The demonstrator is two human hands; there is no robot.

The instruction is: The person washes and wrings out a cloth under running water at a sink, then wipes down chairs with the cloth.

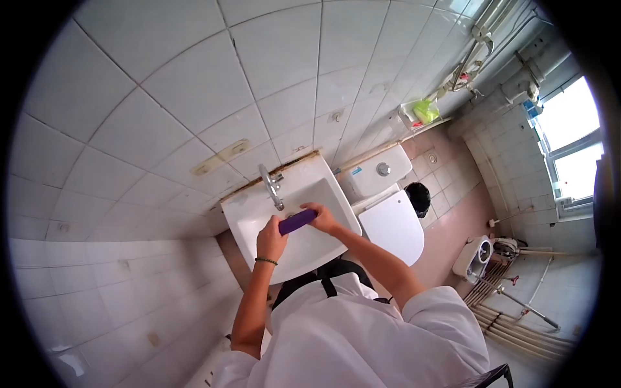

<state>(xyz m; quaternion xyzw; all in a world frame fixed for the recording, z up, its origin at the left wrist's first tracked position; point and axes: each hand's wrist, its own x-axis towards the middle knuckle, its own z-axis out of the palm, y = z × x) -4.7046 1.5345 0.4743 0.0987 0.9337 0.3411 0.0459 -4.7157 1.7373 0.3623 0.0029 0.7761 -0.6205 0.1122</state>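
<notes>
A purple oblong (297, 222), which looks like a folded cloth, is stretched between my two hands above the white sink (249, 223). My left hand (272, 240) is closed on its left end, with a dark beaded bracelet (266, 260) at the wrist. Its right end is in the closed fingers of my right hand (321, 218). Just beyond the purple cloth is the chrome faucet (270, 186), its spout tip (279, 206) over the basin near my fingers. No running water can be made out. The hands and cloth partly hide the drain.
Right of the sink is a toilet with its white lid (393, 227) down and a cistern (375, 172) behind. A black bin (418, 199) stands beside it. A corner shelf (409, 116) holds a green packet (425, 111). Pipes (501, 323) run low at the right.
</notes>
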